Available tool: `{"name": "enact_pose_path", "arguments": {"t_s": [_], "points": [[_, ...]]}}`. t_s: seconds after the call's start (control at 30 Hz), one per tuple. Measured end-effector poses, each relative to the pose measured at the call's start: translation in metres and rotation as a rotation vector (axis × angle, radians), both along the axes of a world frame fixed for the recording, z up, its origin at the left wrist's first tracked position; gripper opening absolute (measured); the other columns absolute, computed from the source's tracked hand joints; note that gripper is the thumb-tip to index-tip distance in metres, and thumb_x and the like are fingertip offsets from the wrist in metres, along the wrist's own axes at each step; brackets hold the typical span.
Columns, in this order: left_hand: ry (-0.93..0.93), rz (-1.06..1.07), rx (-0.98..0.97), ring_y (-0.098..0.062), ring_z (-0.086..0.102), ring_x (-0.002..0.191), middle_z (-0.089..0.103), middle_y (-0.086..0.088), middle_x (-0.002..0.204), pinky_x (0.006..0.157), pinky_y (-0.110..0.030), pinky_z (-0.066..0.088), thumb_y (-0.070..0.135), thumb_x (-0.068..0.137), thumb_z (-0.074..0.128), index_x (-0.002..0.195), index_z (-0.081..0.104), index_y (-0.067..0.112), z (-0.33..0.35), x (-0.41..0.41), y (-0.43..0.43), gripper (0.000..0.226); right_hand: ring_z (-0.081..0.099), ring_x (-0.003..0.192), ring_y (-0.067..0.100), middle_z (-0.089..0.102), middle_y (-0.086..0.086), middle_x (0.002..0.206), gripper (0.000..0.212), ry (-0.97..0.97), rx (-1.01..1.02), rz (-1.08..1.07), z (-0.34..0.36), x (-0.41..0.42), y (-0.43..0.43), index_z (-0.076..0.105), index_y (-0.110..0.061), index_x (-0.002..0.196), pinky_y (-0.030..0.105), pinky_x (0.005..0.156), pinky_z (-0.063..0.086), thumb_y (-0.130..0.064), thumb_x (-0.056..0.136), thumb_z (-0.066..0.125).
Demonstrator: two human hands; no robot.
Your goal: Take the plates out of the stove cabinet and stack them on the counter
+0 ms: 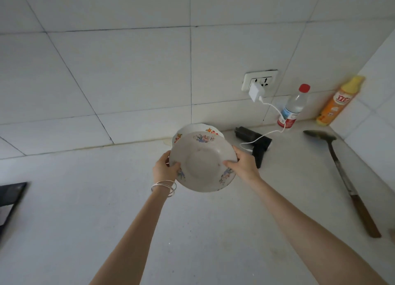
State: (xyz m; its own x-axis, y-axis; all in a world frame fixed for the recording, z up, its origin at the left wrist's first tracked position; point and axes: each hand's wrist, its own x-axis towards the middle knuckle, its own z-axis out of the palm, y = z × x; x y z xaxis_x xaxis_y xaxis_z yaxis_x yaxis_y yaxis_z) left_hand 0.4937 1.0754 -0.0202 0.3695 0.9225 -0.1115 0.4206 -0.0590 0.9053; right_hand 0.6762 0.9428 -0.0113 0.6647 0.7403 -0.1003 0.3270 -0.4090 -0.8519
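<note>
I hold a white plate with a flower pattern (202, 162) above the counter (106, 199), tilted toward me. My left hand (165, 169) grips its left rim and my right hand (242, 165) grips its right rim. Just behind it a second flowered plate (193, 130) sits on the counter by the tiled wall, mostly hidden by the held plate. The stove cabinet is out of view.
A black device (256, 144) lies on the counter right of the plates, its white cable running to a charger in the wall socket (259, 81). A water bottle (294, 107), an orange spray can (338, 101) and a long ladle (342, 173) are at right. A dark stove edge (10, 197) shows at left.
</note>
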Motion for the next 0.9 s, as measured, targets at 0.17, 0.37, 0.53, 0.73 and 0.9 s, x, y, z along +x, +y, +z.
{"name": "enact_pose_path", "arguments": {"t_s": [0.17, 0.37, 0.53, 0.73, 0.9], "points": [[0.072, 0.008, -0.01, -0.019, 0.053, 0.077, 0.06, -0.003, 0.086, 0.054, -0.017, 0.032, 0.001, 0.076, 0.063, 0.111, 0.063, 0.009, -0.016, 0.025, 0.034, 0.035, 0.065, 0.091, 0.019, 0.071, 0.002, 0.1, 0.048, -0.06, -0.067, 0.024, -0.025, 0.033, 0.035, 0.06, -0.024, 0.118, 0.041, 0.079, 0.054, -0.021, 0.072, 0.072], [0.157, 0.043, -0.039, -0.022, 0.057, 0.081, 0.062, -0.005, 0.086, 0.067, -0.023, 0.036, 0.007, 0.076, 0.066, 0.112, 0.065, 0.014, -0.032, 0.042, 0.058, 0.037, 0.064, 0.09, 0.019, 0.069, 0.008, 0.105, 0.044, -0.054, -0.128, 0.073, -0.036, 0.055, 0.061, 0.059, -0.013, 0.121, 0.022, 0.06, 0.046, -0.018, 0.078, 0.07], [0.23, 0.043, 0.025, -0.028, 0.057, 0.086, 0.06, -0.011, 0.093, 0.071, -0.025, 0.036, 0.014, 0.077, 0.065, 0.114, 0.063, 0.016, -0.046, 0.05, 0.07, 0.037, 0.064, 0.085, 0.018, 0.071, 0.005, 0.099, 0.045, -0.195, -0.179, 0.096, -0.044, 0.063, 0.072, 0.058, -0.019, 0.122, 0.026, 0.061, 0.049, -0.029, 0.079, 0.068], [0.288, 0.077, 0.079, -0.019, 0.048, 0.077, 0.047, -0.012, 0.104, 0.069, -0.027, 0.038, 0.029, 0.084, 0.061, 0.129, 0.052, 0.026, -0.06, 0.058, 0.074, 0.046, 0.065, 0.084, 0.019, 0.07, 0.003, 0.093, 0.058, -0.399, -0.3, 0.08, -0.05, 0.069, 0.082, 0.04, -0.026, 0.137, 0.033, 0.063, 0.054, -0.046, 0.085, 0.057], [0.301, 0.071, 0.128, -0.023, 0.053, 0.08, 0.047, -0.011, 0.106, 0.067, -0.028, 0.042, 0.03, 0.084, 0.061, 0.127, 0.053, 0.026, -0.061, 0.062, 0.077, 0.044, 0.064, 0.091, 0.023, 0.069, 0.006, 0.098, 0.065, -0.587, -0.421, 0.079, -0.051, 0.074, 0.09, 0.03, -0.024, 0.142, 0.031, 0.063, 0.048, -0.054, 0.088, 0.048]]}}
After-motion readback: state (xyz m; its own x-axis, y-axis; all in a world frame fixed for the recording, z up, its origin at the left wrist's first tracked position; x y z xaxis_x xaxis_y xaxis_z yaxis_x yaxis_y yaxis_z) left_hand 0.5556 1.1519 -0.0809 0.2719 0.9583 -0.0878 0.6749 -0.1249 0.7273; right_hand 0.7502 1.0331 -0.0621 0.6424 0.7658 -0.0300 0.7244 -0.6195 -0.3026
